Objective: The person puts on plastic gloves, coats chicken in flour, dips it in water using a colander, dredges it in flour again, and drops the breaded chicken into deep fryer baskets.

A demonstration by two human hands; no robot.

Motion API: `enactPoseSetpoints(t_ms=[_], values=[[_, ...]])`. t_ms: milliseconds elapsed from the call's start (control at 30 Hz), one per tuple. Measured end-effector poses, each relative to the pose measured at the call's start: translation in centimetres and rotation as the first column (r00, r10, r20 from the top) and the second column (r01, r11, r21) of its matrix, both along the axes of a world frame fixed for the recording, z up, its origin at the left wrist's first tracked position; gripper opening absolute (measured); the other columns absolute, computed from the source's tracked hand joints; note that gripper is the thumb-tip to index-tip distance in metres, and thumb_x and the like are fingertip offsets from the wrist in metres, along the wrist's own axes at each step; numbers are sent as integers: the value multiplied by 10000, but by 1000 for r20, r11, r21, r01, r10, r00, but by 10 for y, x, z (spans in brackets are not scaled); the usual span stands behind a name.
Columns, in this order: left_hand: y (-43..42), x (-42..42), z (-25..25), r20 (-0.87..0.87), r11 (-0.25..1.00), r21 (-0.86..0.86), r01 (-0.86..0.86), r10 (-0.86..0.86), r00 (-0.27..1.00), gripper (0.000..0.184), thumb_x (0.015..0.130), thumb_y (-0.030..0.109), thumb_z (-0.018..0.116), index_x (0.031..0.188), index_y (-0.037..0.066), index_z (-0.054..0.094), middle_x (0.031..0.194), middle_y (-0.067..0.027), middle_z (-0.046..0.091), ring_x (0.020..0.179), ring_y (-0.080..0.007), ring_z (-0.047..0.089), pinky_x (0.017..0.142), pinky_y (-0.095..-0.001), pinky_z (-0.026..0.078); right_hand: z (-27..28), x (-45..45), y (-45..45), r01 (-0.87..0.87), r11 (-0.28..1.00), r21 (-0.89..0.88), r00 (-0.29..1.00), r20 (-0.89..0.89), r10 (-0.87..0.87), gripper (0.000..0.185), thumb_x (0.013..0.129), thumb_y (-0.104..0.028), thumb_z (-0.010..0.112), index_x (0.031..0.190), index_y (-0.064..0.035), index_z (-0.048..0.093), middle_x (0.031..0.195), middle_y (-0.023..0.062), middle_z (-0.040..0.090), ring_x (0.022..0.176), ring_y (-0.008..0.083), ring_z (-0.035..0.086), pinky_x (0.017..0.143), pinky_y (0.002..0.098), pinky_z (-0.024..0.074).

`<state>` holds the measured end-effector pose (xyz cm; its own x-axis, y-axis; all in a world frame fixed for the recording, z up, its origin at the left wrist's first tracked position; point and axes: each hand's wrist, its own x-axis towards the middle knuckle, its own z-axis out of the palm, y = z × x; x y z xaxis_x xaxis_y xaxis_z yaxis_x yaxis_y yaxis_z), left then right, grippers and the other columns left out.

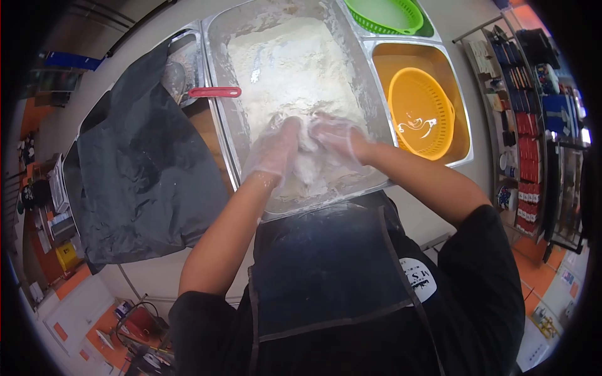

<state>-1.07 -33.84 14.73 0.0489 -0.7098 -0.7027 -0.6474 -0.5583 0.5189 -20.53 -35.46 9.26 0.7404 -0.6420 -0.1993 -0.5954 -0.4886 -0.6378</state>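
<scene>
A deep metal pan holds a wide bed of white flour. Both of my hands, in clear loose plastic gloves dusted white, are down in the flour near the pan's front end. My left hand is on the left, my right hand faces it a short distance away. A flour-coated lump shows between and below them; its kind cannot be made out. Flour and wrinkled glove plastic hide most of my fingers, so their grip does not show.
Right of the pan, a yellow-orange basket sits in a metal pan of liquid; a green basket is behind it. On the left, black plastic sheeting covers containers, beside a red-handled utensil. A stocked shelf rack stands far right.
</scene>
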Motion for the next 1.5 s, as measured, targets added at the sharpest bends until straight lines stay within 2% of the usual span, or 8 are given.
enactPoseSetpoints(t_ms=[200, 367, 467, 767, 867, 967, 1200, 1500], values=[[-10, 12, 24, 135, 971, -38, 238, -231, 964, 695, 946, 535, 365, 1300, -42, 523, 1236, -292, 591, 1153, -413, 570, 1015, -431, 400, -18, -31, -8, 299, 924, 237, 946, 56, -320, 426, 997, -339, 452, 1253, -19, 569, 1276, 176, 586, 1152, 293, 560, 988, 431, 442], [-4, -17, -180, -86, 850, 199, -488, 511, 855, 690, 931, 508, 425, 1349, -35, 502, 1266, -217, 609, 1083, -342, 604, 959, -406, 457, -81, 5, 5, 514, -8, 858, 535, -328, -778, 382, 1002, -371, 480, 1200, -73, 615, 1134, 99, 636, 1039, 239, 588, 905, 404, 489], [-3, -40, -102, -286, 794, 437, -423, 569, 771, 658, 925, 497, 442, 1344, -7, 501, 1325, -207, 561, 1125, -320, 570, 963, -445, 446, -67, 34, 17, 227, -128, 965, 530, -233, -815, 350, 1004, -360, 492, 1173, -84, 626, 1104, 91, 633, 958, 224, 603, 849, 392, 516], [16, 17, -30, -236, 963, -269, -7, -59, 970, 465, 907, 388, 530, 1140, -8, 603, 1091, -193, 636, 985, -298, 599, 939, -367, 456, 9, -13, 8, 457, 507, 731, 649, 116, -752, 289, 980, -228, 483, 1151, -78, 661, 1128, 136, 659, 1025, 228, 620, 897, 341, 500], [7, 23, -22, 42, 951, -146, 272, -269, 962, 505, 888, 387, 554, 1199, -11, 586, 1146, -233, 622, 1083, -338, 589, 1003, -362, 429, 14, -34, -9, 202, 978, -45, 964, -165, -207, 275, 919, -161, 519, 1132, -83, 675, 1161, 172, 655, 1057, 277, 635, 909, 343, 504], [9, 14, -33, 13, 958, -125, 259, -259, 966, 586, 873, 400, 568, 1288, -13, 543, 1220, -266, 593, 1202, -360, 553, 1053, -370, 411, 15, -27, -18, -298, 955, 12, 758, -605, 244, 348, 858, -156, 597, 1184, -58, 668, 1260, 199, 614, 1144, 335, 604, 938, 368, 496], [24, 6, -39, 354, 815, -3, 580, -542, 762, 726, 839, 406, 648, 1398, -6, 436, 1267, -263, 557, 1241, -393, 520, 1052, -419, 419, -3, -8, 21, 153, 961, -231, 745, -611, -266, 530, 813, -107, 600, 1324, 18, 531, 1216, 233, 618, 1114, 323, 627, 891, 376, 515], [32, -16, -49, 303, 721, -236, 651, -582, 754, 423, 857, 308, 650, 1200, 61, 628, 1151, -238, 613, 1085, -380, 598, 949, -446, 475, 6, 1, -2, -169, 983, -76, 666, -744, 57, 177, 777, -81, 660, 919, -46, 761, 965, 161, 728, 931, 315, 704, 817, 410, 544]])
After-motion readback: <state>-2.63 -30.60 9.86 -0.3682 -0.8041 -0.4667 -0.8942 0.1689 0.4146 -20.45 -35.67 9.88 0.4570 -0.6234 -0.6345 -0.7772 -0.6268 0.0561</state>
